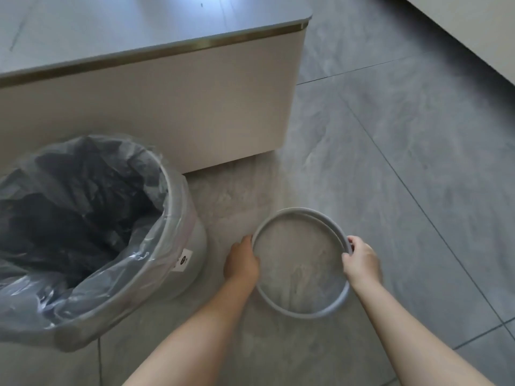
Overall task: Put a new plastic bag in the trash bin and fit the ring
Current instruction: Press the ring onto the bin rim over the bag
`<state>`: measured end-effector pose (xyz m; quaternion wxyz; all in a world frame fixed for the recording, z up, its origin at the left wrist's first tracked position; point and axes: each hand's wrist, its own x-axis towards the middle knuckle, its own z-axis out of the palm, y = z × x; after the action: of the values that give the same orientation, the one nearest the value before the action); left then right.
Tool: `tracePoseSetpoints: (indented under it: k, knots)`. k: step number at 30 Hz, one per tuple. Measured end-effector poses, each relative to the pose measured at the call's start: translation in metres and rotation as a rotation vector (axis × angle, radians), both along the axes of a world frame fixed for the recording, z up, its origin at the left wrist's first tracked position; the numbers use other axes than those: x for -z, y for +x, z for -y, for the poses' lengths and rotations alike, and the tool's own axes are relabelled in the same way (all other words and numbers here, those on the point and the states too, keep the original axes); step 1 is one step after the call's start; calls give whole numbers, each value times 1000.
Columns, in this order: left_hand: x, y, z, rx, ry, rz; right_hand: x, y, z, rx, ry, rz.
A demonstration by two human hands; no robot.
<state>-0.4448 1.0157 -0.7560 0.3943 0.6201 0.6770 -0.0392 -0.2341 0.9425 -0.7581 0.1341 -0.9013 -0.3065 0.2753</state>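
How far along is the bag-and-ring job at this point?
Done: the plastic bag lines the trash bin, its edge folded over the rim. In hand: the left hand and right hand grip the ring near the floor. Left: fitting it onto the bin.

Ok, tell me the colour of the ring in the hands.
Light grey ring, plain, seen best in the head view.

A low table (156,107) with a grey top, a thin gold strip along its edge and a cream side panel stood at the upper left. Grey marbled floor tiles (404,162) with dark joint lines spread out below and to the right. A pale cabinet edge (473,29) crossed the upper right corner.
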Motion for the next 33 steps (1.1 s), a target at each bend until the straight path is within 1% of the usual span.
tracePoseSetpoints:
  k: [4, 6, 13, 18, 22, 27, 33]
  knots:
    - [-20, -2, -4, -52, 87, 21, -21, -2, -6, 32, 86, 44]
    - [-37, 0, -10, -86, 119, 59, -38, -3, -13, 58, 140, 66]
    - [-131, 6, -28, -266, 317, 340, -126, 4, -39, 125, 339, 145]
    - [-197, -4, -40, -251, 461, 442, -196, 0, -52, 145, 467, 160]
    - [-246, -37, -49, -252, 585, 534, -248, -18, -65, 54, 550, 143]
    - [-283, -98, -61, -327, 693, 490, -285, -68, -89, -70, 602, 40]
    - [-285, -179, -62, -487, 734, 380, -276, -142, -111, -246, 606, -89]
